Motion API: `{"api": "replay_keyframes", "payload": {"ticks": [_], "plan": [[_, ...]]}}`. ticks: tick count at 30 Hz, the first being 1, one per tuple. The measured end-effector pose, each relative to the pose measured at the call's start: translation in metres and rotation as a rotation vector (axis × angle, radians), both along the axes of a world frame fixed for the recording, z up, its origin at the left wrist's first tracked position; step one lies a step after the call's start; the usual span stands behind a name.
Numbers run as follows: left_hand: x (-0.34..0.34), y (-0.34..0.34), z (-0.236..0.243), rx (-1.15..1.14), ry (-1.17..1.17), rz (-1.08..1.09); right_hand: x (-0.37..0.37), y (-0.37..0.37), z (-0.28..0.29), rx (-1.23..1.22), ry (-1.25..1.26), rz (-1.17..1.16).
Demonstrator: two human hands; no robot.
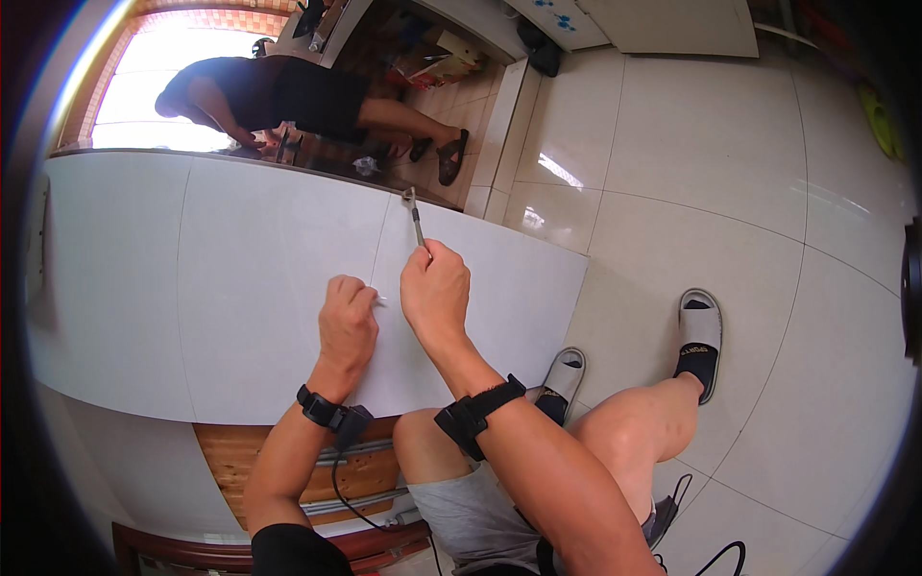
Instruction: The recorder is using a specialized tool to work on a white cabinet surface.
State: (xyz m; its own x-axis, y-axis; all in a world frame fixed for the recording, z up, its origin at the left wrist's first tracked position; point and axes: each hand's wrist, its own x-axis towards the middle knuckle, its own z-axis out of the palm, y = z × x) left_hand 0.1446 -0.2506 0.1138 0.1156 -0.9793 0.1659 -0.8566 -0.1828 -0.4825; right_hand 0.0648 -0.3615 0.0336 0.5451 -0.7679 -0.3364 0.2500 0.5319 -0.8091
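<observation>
My right hand (437,288) is wrapped round the handle of a slim hammer-like tool (416,219) with a small metal head; blur and size hide its exact kind. The tool's head points away from me, near the far edge of a white panelled surface (269,250) that looks like a wall. Close on the left, my left hand (348,322) has its fingers pinched together against that surface. A small whitish piece (380,301) sticks out from the fingertips. The tool's head is apart from this piece. Black bands circle both wrists.
Another person (288,96) in dark clothes bends forward beyond the white surface's far edge. Glossy floor tiles (701,154) extend to the right, under my slippered feet. A wooden panel with grey pipes (355,470) lies below the surface. A black cable (351,514) hangs from my left wristband.
</observation>
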Motion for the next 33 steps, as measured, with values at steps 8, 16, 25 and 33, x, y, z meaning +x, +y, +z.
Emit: {"api": "replay_keyframes", "payload": {"ticks": [8, 16, 25, 33], "plan": [[-0.001, -0.005, 0.009, -0.016, -0.038, -0.001, 0.003, 0.003, 0.001, 0.019, -0.002, -0.042], [-0.004, -0.007, 0.001, 0.010, -0.027, -0.006, 0.001, 0.000, 0.000, 0.014, -0.003, 0.013], [0.006, -0.027, 0.005, -0.020, -0.042, -0.043, 0.003, 0.003, -0.001, 0.001, -0.005, -0.018], [0.001, 0.001, -0.009, 0.044, -0.013, 0.032, 0.002, 0.000, -0.003, -0.001, -0.002, -0.007]]}}
